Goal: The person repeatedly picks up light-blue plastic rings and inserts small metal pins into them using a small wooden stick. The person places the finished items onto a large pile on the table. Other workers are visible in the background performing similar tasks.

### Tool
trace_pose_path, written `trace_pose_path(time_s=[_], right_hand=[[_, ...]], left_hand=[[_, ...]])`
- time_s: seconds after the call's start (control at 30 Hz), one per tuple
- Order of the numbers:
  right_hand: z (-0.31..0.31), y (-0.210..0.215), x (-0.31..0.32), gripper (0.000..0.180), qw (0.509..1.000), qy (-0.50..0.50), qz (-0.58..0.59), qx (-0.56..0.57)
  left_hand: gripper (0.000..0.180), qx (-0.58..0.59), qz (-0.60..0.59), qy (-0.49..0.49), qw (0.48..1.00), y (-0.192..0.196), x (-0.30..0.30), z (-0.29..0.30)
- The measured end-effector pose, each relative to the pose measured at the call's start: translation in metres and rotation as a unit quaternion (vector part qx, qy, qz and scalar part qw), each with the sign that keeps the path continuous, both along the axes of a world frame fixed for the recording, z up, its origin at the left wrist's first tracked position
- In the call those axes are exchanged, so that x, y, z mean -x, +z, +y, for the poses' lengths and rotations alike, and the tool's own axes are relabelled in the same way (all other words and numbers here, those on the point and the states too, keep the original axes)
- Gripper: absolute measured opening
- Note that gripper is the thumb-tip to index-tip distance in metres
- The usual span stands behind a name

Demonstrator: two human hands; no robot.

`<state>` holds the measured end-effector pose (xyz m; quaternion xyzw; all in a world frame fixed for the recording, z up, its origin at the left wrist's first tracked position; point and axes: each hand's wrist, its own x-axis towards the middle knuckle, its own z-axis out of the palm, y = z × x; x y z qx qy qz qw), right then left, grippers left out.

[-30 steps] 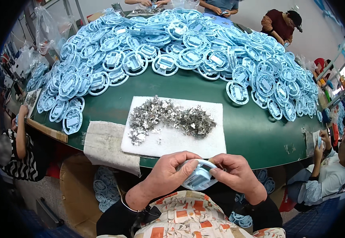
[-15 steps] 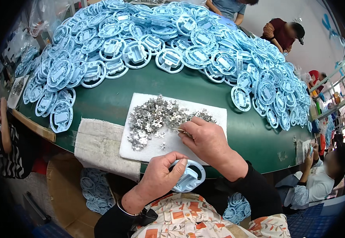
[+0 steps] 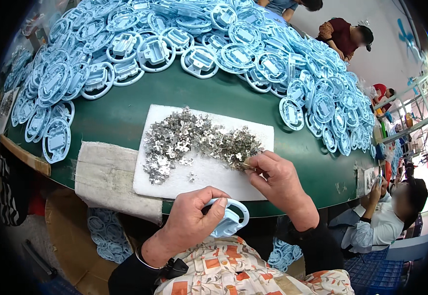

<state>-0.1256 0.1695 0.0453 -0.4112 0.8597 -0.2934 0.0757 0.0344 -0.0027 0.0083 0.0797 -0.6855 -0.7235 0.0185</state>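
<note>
My left hand (image 3: 190, 216) is closed around the rim of a light-blue plastic ring-shaped part (image 3: 229, 223), like a toy steering wheel, just off the near table edge. Over the right end of a white foam board (image 3: 219, 181), my right hand (image 3: 282, 186) has thumb and fingers pinched together. A thin metal piece (image 3: 247, 166) sticks out from its fingertips, too small to name more exactly. Those fingertips are at the edge of a heap of small silvery metal clips (image 3: 174, 142) spread over the board. One clip (image 3: 191, 177) lies apart from the heap.
A big mound of light-blue ring parts (image 3: 243, 59) covers the far side of the green table (image 3: 120, 114). A folded grey cloth (image 3: 107, 169) lies left of the board. More parts fill a cardboard box (image 3: 69, 236) below. Co-workers (image 3: 379, 216) sit and stand around.
My right hand has shifted right along the clip heap, fingers still pinched. My left hand keeps its hold on the blue ring part. The whole view has shifted a little.
</note>
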Motion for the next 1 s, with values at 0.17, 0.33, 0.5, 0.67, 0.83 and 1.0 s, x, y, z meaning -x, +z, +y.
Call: trace_pose_path(time_s=[0.17, 0.33, 0.5, 0.67, 0.83, 1.0], right_hand=[[-0.013, -0.015, -0.011, 0.013, 0.994, 0.012, 0.113, -0.004], [-0.027, -0.023, -0.01, 0.012, 0.976, 0.072, 0.202, -0.035], [-0.014, -0.016, -0.009, 0.014, 0.991, 0.077, 0.094, 0.06], [-0.002, -0.008, -0.015, 0.021, 0.979, 0.15, 0.057, 0.125], [0.001, -0.004, -0.014, 0.021, 0.978, 0.144, -0.014, 0.151], [0.008, -0.007, -0.021, 0.014, 0.979, 0.053, -0.139, 0.142]], left_hand=[[0.024, 0.015, -0.012, 0.002, 1.0, -0.003, 0.001, 0.001], [0.023, 0.031, -0.002, 0.02, 0.999, -0.006, 0.001, 0.004], [0.029, -0.045, -0.044, 0.033, 0.997, -0.005, 0.004, 0.006], [0.032, -0.063, -0.082, -0.003, 0.995, -0.002, 0.014, 0.003], [0.027, -0.041, -0.063, 0.013, 0.997, 0.001, 0.014, 0.005], [0.025, -0.016, -0.077, 0.016, 0.997, 0.004, 0.016, 0.007]])
